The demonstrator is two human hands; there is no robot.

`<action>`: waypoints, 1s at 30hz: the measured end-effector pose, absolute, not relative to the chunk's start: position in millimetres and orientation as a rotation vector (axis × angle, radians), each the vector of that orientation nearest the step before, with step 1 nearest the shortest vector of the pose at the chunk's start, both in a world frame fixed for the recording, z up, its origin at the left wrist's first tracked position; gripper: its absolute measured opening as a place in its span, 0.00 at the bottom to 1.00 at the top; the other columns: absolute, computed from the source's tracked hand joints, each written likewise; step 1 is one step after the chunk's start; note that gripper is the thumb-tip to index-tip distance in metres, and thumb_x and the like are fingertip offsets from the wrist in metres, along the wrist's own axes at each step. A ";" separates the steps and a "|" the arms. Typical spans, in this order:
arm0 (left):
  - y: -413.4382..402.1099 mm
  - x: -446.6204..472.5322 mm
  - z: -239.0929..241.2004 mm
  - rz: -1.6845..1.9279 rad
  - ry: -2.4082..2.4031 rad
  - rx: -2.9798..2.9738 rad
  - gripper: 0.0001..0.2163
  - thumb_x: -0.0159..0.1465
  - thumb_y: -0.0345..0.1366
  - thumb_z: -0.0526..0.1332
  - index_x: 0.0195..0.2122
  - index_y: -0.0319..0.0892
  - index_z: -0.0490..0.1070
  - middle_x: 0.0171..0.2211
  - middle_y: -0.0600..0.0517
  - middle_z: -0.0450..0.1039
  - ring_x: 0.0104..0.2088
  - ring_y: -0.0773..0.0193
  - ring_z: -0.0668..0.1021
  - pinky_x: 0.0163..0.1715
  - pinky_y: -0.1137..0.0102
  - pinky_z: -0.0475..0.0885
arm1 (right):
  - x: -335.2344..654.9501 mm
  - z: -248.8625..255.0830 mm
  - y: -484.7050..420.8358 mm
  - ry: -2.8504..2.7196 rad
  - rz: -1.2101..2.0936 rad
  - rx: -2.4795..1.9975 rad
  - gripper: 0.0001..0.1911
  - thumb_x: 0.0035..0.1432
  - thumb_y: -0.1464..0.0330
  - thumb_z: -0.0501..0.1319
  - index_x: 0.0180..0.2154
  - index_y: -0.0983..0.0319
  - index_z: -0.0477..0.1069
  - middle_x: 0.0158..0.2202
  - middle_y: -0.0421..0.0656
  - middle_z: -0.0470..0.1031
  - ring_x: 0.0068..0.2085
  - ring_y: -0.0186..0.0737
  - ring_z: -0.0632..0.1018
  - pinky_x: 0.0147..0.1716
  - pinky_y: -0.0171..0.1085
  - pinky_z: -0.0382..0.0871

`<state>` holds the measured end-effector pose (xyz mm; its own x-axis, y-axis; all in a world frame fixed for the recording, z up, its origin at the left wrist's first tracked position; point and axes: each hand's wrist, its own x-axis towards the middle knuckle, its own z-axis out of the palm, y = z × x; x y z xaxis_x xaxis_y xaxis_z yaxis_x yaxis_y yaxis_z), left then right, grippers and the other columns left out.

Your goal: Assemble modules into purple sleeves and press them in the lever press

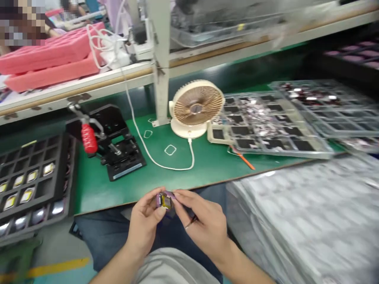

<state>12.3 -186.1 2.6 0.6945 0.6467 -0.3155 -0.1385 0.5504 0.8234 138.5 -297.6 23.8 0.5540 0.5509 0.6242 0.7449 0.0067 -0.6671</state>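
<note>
My left hand (pixel 144 223) is closed around the edges of a small purple-framed electronic device (pixel 165 201), which looks like a smartwatch body. Its inside faces up and shows a yellow and grey part. The thumb lies along its near edge. My right hand (pixel 204 221) is closed too, its thumb and forefinger at the device's upper right corner, touching a purple piece there. A thin dark tool (pixel 192 221), perhaps tweezers, sticks out between its fingers; most of it is hidden. Both hands are over my lap, just off the green table's (pixel 156 177) front edge.
A black clamp fixture (pixel 118 146) with a red handle stands left, beside black trays (pixel 38 189) of small units. A cream fan (pixel 197 108) with a white cable, clear compartment trays (pixel 266 122), an orange stick (pixel 244 158) and plastic-wrapped trays (pixel 310 213) lie ahead and right.
</note>
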 end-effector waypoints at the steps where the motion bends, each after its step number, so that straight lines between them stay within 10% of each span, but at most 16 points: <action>1: -180.8 7.6 2.6 0.537 0.673 0.886 0.22 0.56 0.35 0.80 0.53 0.47 0.84 0.58 0.41 0.82 0.56 0.50 0.83 0.59 0.59 0.77 | 135.7 22.6 -287.2 -1.124 -0.177 -1.631 0.12 0.65 0.77 0.69 0.48 0.58 0.80 0.46 0.44 0.87 0.43 0.39 0.88 0.45 0.34 0.85; 15: -150.1 -13.3 1.9 0.621 0.523 0.998 0.19 0.57 0.39 0.80 0.51 0.51 0.86 0.57 0.44 0.81 0.60 0.51 0.80 0.59 0.62 0.75 | 140.9 16.8 -272.3 -1.182 0.374 -1.423 0.18 0.67 0.72 0.70 0.56 0.53 0.82 0.56 0.45 0.83 0.52 0.44 0.86 0.53 0.38 0.84; 20: -151.7 -11.8 2.8 0.619 0.511 1.004 0.20 0.55 0.40 0.81 0.50 0.51 0.86 0.55 0.43 0.81 0.57 0.50 0.80 0.56 0.61 0.76 | 136.8 17.8 -273.3 -1.030 0.498 -1.425 0.11 0.64 0.68 0.74 0.48 0.53 0.84 0.50 0.44 0.85 0.34 0.36 0.86 0.24 0.28 0.80; 25: -149.5 -12.8 4.6 0.626 0.529 0.993 0.21 0.53 0.41 0.83 0.49 0.50 0.87 0.53 0.42 0.81 0.55 0.48 0.81 0.56 0.58 0.77 | 133.4 15.2 -272.6 -1.106 0.406 -1.452 0.11 0.67 0.65 0.72 0.51 0.52 0.84 0.52 0.46 0.84 0.47 0.46 0.87 0.46 0.41 0.87; 30: -144.4 -15.1 6.2 0.620 0.523 1.009 0.22 0.52 0.41 0.83 0.49 0.50 0.87 0.52 0.43 0.81 0.54 0.49 0.82 0.55 0.58 0.77 | 133.2 10.8 -270.3 -1.232 0.310 -1.451 0.19 0.67 0.69 0.71 0.58 0.49 0.80 0.54 0.45 0.84 0.49 0.43 0.87 0.47 0.37 0.85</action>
<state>-15.1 -144.4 6.2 0.7145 0.6898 -0.1169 -0.2323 0.3915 0.8904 133.2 -270.3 10.8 0.4144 0.7996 0.4346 0.4980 0.2004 -0.8437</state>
